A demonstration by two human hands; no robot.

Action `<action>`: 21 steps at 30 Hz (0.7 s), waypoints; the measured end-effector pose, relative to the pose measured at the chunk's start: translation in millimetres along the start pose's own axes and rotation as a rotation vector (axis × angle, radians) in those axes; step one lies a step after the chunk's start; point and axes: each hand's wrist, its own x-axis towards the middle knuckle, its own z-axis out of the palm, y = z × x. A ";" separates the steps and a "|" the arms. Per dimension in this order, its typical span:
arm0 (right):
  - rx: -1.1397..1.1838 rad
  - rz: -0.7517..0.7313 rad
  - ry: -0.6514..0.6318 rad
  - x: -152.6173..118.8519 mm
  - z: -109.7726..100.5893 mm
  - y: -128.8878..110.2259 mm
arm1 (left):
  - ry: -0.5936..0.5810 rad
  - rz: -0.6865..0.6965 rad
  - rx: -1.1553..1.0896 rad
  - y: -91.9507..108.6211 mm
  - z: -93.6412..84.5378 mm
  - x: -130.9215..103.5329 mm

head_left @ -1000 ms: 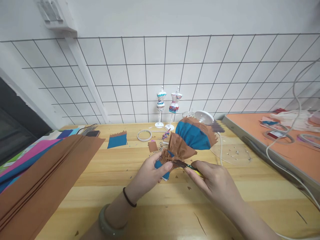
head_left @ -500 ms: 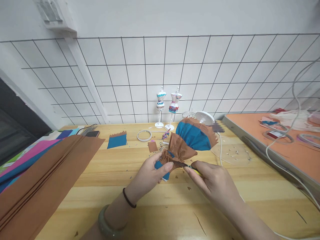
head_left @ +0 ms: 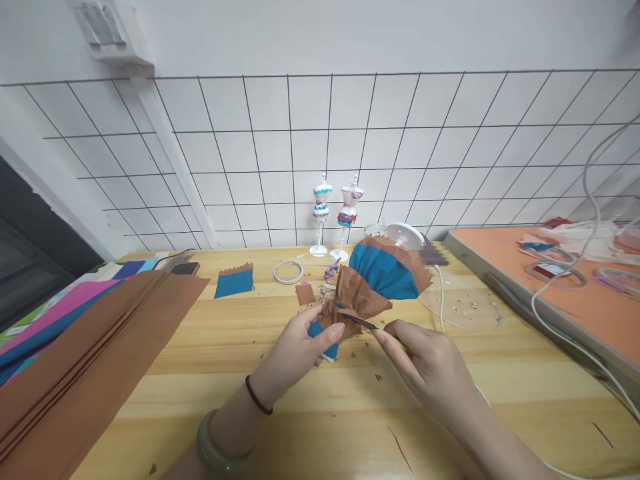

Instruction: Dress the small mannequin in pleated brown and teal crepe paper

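Left hand [head_left: 307,340] closes thumb over fingers on a gathered bunch of crinkled brown paper-like material [head_left: 357,293], in front of the person at the middle of the light wooden table [head_left: 300,413]. Right hand [head_left: 425,350] grips the yellow handle of a slim, dark-bladed cutting tool [head_left: 367,325], its blades lying across the bunch just beside the left thumb; whether they are parted is too small to tell. Beyond spreads a pleated blue piece with a brown, zigzag-cut border [head_left: 383,270].

The step looks like trimming at the gather. To do it well, pinch the folds firmly so the layers do not slide, and hold the left thumb clear of the blades. Short snips with the tips should suit such thick pleats better than one long bite. Angling the cut away from the blue piece should spare its folds.
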 end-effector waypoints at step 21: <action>0.057 0.071 -0.383 0.3 11.4 12.7 | -0.194 -0.159 -0.978 -16.1 -22.4 11.0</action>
